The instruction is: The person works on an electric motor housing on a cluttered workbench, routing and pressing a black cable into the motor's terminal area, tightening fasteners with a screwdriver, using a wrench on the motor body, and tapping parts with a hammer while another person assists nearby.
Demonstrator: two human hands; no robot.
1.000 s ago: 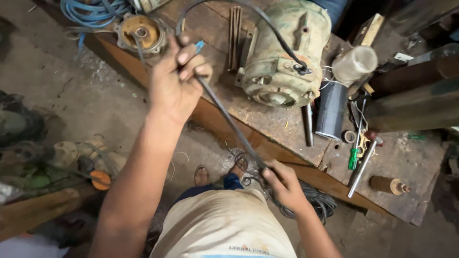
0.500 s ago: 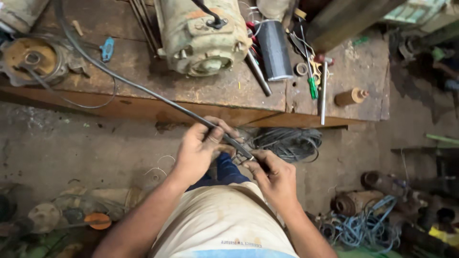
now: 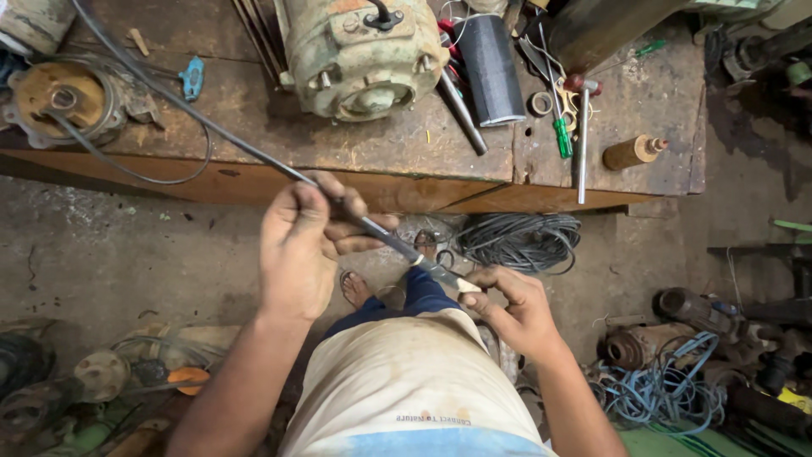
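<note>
My left hand grips a thick black cable that runs up and left across a wooden workbench. My right hand pinches the cable's near end, where the sheath looks pale and stripped. Both hands are in front of my body, just below the bench's front edge. A worn, pale green electric motor sits on the bench straight ahead.
On the bench lie a black cylinder, a green screwdriver, a long metal rod, a brown spool and a rusty round part. A coil of grey wire and blue cable lie on the floor.
The left hand slid down the cable from the bench toward my body and now holds it close to the right hand. The camera view has shifted right and down.
</note>
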